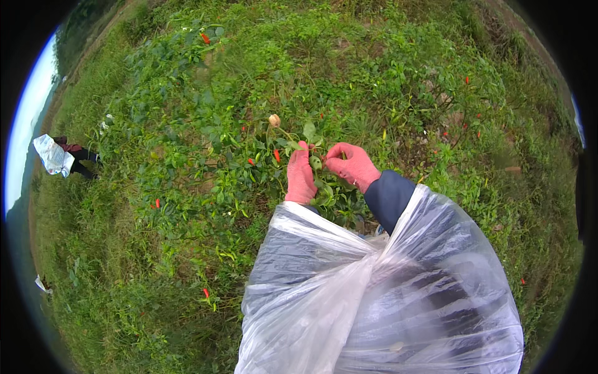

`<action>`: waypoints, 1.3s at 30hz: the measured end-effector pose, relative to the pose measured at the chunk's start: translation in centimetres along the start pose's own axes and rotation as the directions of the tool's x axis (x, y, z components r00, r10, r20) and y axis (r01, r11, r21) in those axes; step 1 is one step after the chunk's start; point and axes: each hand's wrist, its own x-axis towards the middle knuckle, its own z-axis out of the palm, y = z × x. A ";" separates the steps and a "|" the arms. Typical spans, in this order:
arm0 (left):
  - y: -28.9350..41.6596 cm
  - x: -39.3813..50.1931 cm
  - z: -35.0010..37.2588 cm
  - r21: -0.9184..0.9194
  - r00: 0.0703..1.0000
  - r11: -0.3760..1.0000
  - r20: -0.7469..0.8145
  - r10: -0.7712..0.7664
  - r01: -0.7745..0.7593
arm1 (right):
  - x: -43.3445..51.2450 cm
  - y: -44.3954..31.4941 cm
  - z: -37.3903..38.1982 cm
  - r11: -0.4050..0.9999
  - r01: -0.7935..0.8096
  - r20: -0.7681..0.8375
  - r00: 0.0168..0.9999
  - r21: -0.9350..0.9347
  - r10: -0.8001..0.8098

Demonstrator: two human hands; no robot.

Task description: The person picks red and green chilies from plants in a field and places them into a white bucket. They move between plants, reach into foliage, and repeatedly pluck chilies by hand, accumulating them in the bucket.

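Observation:
Both my hands wear pink gloves and meet over a low plant in front of me. My left hand is upright, gripping a leafy stem with the thumb up. A tan, papery, dried pod on a thin stalk sticks out beyond its fingertips. From the right, my right hand curls in with thumb and forefinger pinched at the same stem; what lies between the fingertips is partly hidden. Red chili peppers and green chili peppers hang on plants just left of my left hand.
Dense chili plants and weeds surround me. More red chilies show at the right. A clear plastic rain cover drapes over my arms and body. At the far left, a person under a white plastic sheet bends among the plants.

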 end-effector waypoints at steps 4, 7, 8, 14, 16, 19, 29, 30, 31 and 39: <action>-0.3 0.3 0.4 -0.509 0.912 0.790 -0.023 -0.409 0.341 | 0.1 0.4 0.5 0.929 -0.093 0.108 0.992 0.359 0.058; -0.4 0.4 0.1 -0.432 0.890 0.812 -0.043 -0.454 0.393 | -0.5 0.9 0.9 0.778 -0.210 0.225 0.970 0.592 0.091; -0.5 0.5 0.1 -0.406 0.892 0.823 -0.042 -0.451 0.397 | -0.8 1.0 1.0 0.749 -0.217 0.226 0.970 0.626 0.092; -1.2 0.2 -1.4 -0.744 0.867 0.479 0.276 -0.414 0.466 | -1.3 0.6 -1.7 0.407 -0.220 0.361 0.880 0.886 -0.309; -1.6 0.2 -1.8 -0.807 0.857 0.323 0.388 -0.340 0.494 | -0.6 0.2 -3.5 0.262 -0.234 0.303 0.915 0.936 -0.267; -1.7 0.4 -2.0 -0.801 0.825 0.221 0.499 -0.265 0.556 | 0.5 0.5 -5.1 0.131 -0.335 0.356 0.916 0.933 -0.187; 2.1 0.0 -2.1 -0.012 0.802 0.842 0.312 -0.509 0.539 | 2.6 0.3 0.2 0.952 0.047 -0.032 0.999 0.303 -0.039; 2.2 -0.2 -1.9 -0.106 0.803 0.814 0.278 -0.528 0.571 | 2.8 0.2 0.6 0.965 0.055 -0.045 0.998 0.256 -0.044; 2.3 -0.2 -2.0 -0.159 0.838 0.839 0.285 -0.466 0.520 | 2.9 0.3 0.9 0.978 0.049 -0.059 0.998 0.203 -0.038; 3.2 -0.7 -2.4 -0.251 0.806 0.774 0.303 -0.508 0.582 | 4.3 1.4 1.1 0.935 0.063 -0.120 0.992 0.350 -0.022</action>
